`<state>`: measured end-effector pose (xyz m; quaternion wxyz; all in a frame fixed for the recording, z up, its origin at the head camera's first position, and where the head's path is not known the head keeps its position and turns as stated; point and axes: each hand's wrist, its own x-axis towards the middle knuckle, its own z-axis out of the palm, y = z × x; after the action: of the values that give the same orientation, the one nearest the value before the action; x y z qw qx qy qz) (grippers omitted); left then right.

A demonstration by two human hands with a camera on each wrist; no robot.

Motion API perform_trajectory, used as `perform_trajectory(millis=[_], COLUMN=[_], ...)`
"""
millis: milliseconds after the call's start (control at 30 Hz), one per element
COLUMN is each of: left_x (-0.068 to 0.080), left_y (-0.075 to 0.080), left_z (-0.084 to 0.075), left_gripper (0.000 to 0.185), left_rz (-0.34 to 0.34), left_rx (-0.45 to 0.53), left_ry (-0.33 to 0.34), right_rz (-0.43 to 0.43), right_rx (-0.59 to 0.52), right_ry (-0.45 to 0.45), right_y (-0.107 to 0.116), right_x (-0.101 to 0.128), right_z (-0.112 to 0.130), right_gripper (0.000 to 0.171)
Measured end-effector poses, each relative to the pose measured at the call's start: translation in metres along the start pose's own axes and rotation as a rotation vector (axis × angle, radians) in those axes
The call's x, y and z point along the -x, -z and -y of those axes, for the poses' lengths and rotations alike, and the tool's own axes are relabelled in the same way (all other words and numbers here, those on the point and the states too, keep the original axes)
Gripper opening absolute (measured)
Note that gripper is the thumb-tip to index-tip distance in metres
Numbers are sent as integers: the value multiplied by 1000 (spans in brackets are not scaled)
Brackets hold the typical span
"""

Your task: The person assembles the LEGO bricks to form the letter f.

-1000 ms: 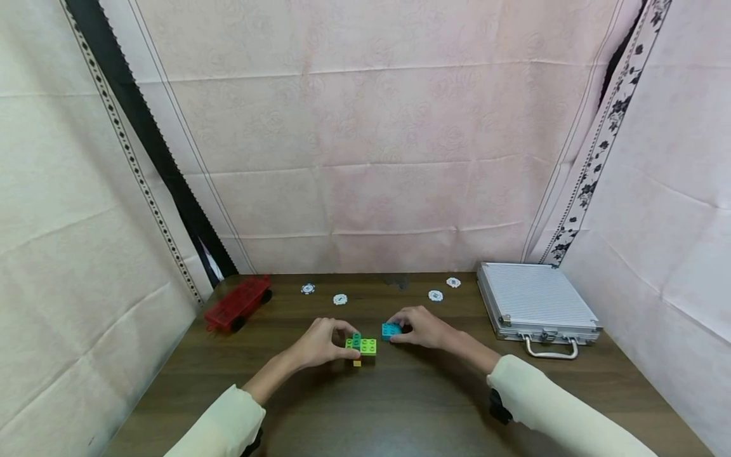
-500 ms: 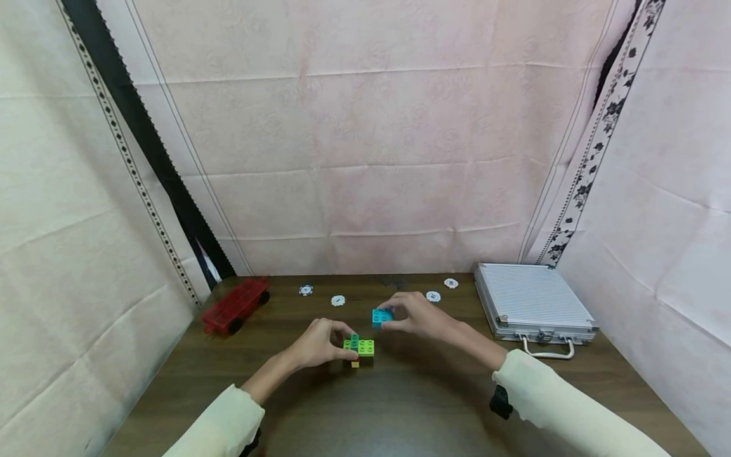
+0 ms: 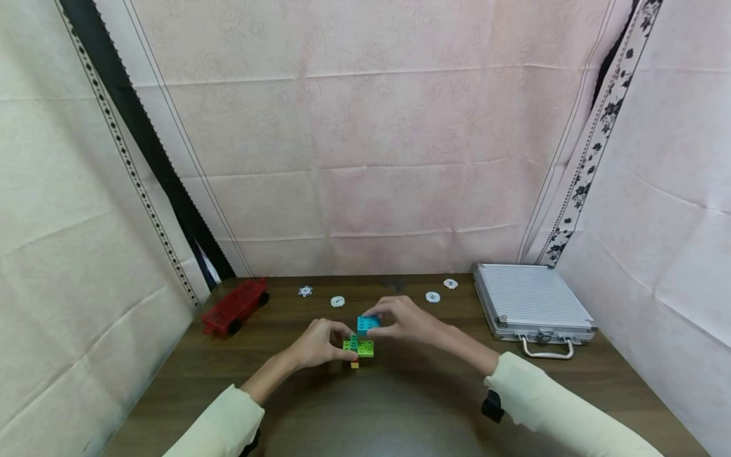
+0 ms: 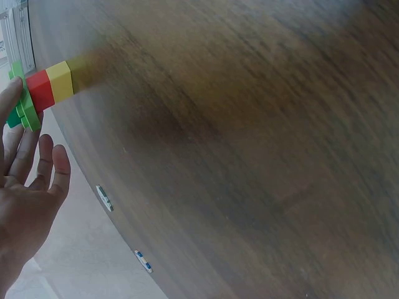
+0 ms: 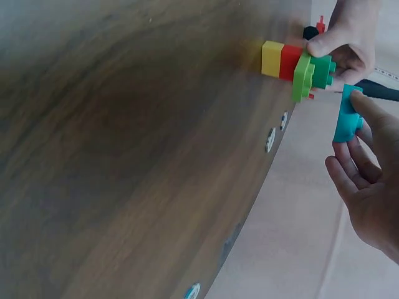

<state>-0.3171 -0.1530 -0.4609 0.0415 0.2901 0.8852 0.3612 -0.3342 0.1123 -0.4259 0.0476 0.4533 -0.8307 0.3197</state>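
Note:
In the head view my left hand (image 3: 320,343) pinches a small tower of toy building bricks near its top. The right wrist view shows the tower's order from the table up: a yellow brick (image 5: 272,59), a red brick (image 5: 289,61), a flat lime green brick (image 5: 302,78) that juts out sideways, and a dark green brick (image 5: 322,70). Between thumb and fingers my right hand (image 3: 404,319) holds a blue brick (image 3: 367,324), studs up. It hovers just above and behind the lime brick's right side, apart from the tower in the right wrist view.
At the back left of the wooden table (image 3: 365,412) stands a red toy wagon (image 3: 237,306) with black wheels. Several poker chips, among them a white one (image 3: 337,301), lie along the far edge. A silver case (image 3: 531,301) with a handle occupies the right. Cloth hangs behind.
My right hand has lifted the blue brick and carried it left, from beside the tower to just over its far side. The left hand keeps its grip on the tower in place.

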Motion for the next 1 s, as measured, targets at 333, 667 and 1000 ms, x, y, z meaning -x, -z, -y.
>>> perform_trajectory(millis=[333, 667, 1000], left_x=[-3, -2, -1], left_y=[-2, -2, -1], left_z=[-1, 0, 1], left_gripper=[26, 23, 22], left_rz=[1, 2, 2], left_rx=[-27, -34, -34], left_ry=[-12, -21, -27], right_rz=[57, 88, 100], right_rx=[-24, -13, 19], right_ry=[-37, -57, -66], right_y=[-10, -15, -18], right_x=[-2, -4, -6], right_z=[9, 12, 12], right_gripper=[34, 34, 35])
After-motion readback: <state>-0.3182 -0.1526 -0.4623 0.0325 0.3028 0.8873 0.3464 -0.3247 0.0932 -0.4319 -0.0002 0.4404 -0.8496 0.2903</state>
